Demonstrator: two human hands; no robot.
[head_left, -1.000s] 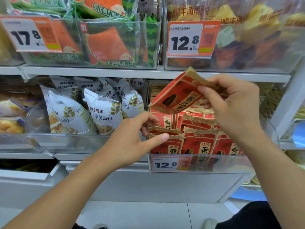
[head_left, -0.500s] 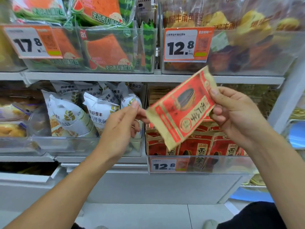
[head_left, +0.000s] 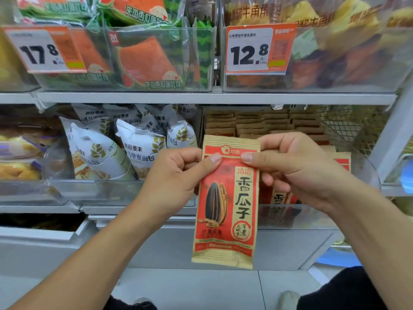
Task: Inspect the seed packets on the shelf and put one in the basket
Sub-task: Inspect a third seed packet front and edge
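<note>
A red and tan sunflower seed packet point(head_left: 225, 204) hangs upright in front of the shelf, its printed face toward me. My left hand point(head_left: 176, 180) pinches its upper left corner, thumb on the front. My right hand point(head_left: 297, 168) pinches the upper right corner the same way. Behind the packet, more seed packets point(head_left: 263, 124) stand in rows in a clear bin point(head_left: 312, 213) on the middle shelf. No basket is in view.
White bread bags point(head_left: 125, 148) fill the bin to the left. The upper shelf point(head_left: 201, 98) carries watermelon toast packs point(head_left: 145, 59) and price tags 17.8 point(head_left: 42, 50) and 12.8 point(head_left: 252, 50). A wire rack point(head_left: 348, 128) stands at right. Pale floor lies below.
My right hand turned the packet from tilted to upright and lowered it. My left hand came across from the shelf bin and took hold of the packet's upper left corner.
</note>
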